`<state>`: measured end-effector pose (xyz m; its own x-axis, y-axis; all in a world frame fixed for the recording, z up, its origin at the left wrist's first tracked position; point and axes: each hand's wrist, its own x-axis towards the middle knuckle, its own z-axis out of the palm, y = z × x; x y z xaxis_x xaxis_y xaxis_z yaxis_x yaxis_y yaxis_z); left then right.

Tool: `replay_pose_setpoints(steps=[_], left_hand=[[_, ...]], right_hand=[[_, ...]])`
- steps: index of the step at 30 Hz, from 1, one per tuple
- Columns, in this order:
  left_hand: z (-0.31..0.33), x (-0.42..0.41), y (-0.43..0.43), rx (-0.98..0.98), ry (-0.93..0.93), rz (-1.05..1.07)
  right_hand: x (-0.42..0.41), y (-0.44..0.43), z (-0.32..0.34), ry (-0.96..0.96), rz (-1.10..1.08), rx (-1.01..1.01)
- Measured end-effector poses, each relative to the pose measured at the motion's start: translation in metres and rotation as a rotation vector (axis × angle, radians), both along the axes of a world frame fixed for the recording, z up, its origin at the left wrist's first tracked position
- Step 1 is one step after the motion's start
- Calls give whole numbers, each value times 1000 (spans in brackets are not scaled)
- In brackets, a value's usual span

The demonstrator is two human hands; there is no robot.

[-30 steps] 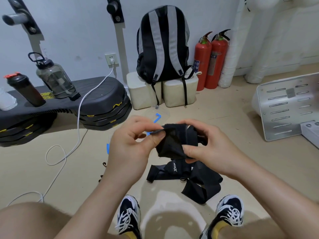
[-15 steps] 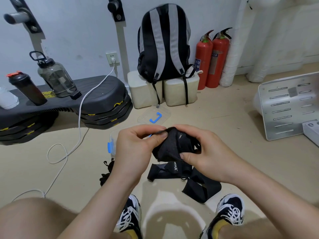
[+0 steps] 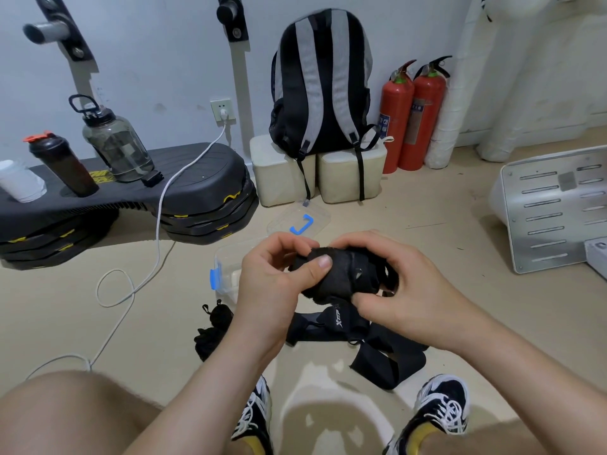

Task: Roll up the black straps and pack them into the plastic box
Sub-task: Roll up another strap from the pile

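A black strap (image 3: 341, 275), partly rolled into a thick bundle, is held in the air between both hands. My left hand (image 3: 272, 284) pinches its left end with the thumb on top. My right hand (image 3: 400, 287) curls round its right side. Below them on the floor lies another black strap (image 3: 377, 349), loose and unrolled. A small black rolled bundle (image 3: 213, 326) lies on the floor to the left. The clear plastic box (image 3: 225, 274) with a blue clip sits on the floor behind my left hand, mostly hidden. Its clear lid (image 3: 300, 221) with a blue handle lies further back.
A black stepper platform (image 3: 138, 198) at the left carries a large water jug (image 3: 115, 142) and a shaker bottle (image 3: 62, 165). A white cable (image 3: 157, 224) trails over the floor. A backpack (image 3: 320, 83) sits on beige blocks beside two fire extinguishers (image 3: 414, 113). A white metal panel (image 3: 551, 208) lies right.
The strap has been rolled tighter and the hanging tail is drawn up into the bundle. Both hands have closed in around it and the view has tilted down slightly.
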<state>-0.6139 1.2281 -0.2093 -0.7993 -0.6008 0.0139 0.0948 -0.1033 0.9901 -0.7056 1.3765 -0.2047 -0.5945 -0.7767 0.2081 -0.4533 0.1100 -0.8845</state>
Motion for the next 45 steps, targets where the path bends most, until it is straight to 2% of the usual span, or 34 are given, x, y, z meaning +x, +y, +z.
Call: replay_pose_setpoints(steps=[3,5,10,14,15,18,20,27,30,33,38,40,42,45], left_hand=[[-2,0,2,-71,21,20],[-1,0,5,-108,54,22],[3,-2,2,-73,88,76],[-1,-4,3,-150,-31,87],[-2,-3,2,-146,-71,68],[2,2,-1,100,-114,-193],[2,4,-3,81,-99,-292],[3,4,0,-152,-7,-94],[3,4,5,-246,49,-9],[3,5,7,-289,88,23],[4,0,3,-156,-5,87],[5,-3,5,-115,-20,146],[11,-5,4,31,-15,178],[15,-6,-4,190,-16,57]], right_hand=[[3,-3,5,-136,-73,-39],[4,-5,6,-154,-134,-42],[0,-7,3,-324,-135,43],[2,-11,0,-380,-97,-19],[2,-11,0,-385,-89,-41],[1,-10,1,-403,-52,-105],[0,-10,1,-478,-14,-162],[6,-15,-1,-637,80,-271],[8,-19,-7,-674,20,-195],[8,-22,-6,-690,57,-166],[16,-29,-3,-469,-37,-83],[16,-31,0,-542,5,-43],[11,-30,8,-693,39,-119],[3,-28,16,-942,104,-203]])
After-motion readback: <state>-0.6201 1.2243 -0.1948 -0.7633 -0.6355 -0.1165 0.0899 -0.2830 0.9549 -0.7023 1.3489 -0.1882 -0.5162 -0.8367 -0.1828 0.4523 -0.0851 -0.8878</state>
